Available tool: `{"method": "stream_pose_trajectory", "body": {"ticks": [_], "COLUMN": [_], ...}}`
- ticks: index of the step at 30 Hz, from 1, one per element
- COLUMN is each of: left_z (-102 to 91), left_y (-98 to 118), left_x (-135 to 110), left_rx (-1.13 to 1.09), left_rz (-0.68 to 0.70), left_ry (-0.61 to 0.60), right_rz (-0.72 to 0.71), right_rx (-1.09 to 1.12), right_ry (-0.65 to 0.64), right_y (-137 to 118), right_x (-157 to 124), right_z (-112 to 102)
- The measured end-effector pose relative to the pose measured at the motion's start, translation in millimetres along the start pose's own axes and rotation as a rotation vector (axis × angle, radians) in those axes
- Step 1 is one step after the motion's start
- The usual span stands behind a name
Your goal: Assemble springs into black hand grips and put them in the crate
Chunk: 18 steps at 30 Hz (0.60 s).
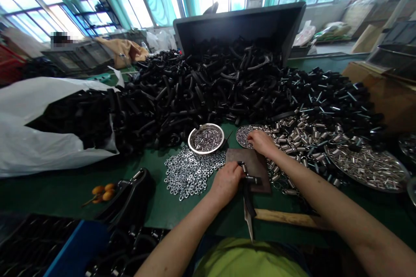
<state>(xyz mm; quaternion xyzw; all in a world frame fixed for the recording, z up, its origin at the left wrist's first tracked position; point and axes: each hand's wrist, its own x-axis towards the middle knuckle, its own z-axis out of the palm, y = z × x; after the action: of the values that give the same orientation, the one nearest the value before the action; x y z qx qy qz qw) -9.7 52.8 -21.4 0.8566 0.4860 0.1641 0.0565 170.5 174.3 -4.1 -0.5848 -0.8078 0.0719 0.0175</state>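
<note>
My left hand (227, 181) is closed around a small black and metal part with a coil spring (244, 168), over the near left part of a flat brown metal plate (261, 185). My right hand (262, 142) reaches to a shallow dish of tiny metal pieces (242, 135), fingertips pinched at the pieces. Whether anything sits between them is hidden. A metal bowl of small pins (208, 139) stands left of that dish. Beside my left hand lies a pile of shiny nuts (186, 175). Below the plate is a hammer with a wooden handle (286, 217), near a pointed blade-like tool (248, 223).
A heap of black curved handles (208, 82) spills from a tipped grey bin (234, 21). Springs (294, 140) and a dish of metal pins (367, 166) lie on the right. A white sack (58, 95) and orange fruit (104, 192) are on the left.
</note>
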Motion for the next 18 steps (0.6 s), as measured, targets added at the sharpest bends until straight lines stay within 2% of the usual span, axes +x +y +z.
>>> {"method": "stream_pose_trajectory", "body": {"ticks": [3,8,14,18], "left_z": [0.7,1.7,-5.4,-8.7], "left_y": [-1,-3,1,-2], "left_x": [-1,-1,0,3], "left_rx": [0.060,0.007,0.126,0.101], "left_rz": [0.038,-0.104,0.097,0.013], "left_ry": [-0.013,-0.009,-0.075,-0.112], "right_rz": [0.035,0.033,0.035,0.017], "right_rx": [-0.039,-0.058,-0.033,-0.008], "right_ry": [0.010,0.021,0.061,0.121], "right_y": [3,2,6,-1], "right_x": [13,18,9,-5], "right_z": [9,16,15,4]}}
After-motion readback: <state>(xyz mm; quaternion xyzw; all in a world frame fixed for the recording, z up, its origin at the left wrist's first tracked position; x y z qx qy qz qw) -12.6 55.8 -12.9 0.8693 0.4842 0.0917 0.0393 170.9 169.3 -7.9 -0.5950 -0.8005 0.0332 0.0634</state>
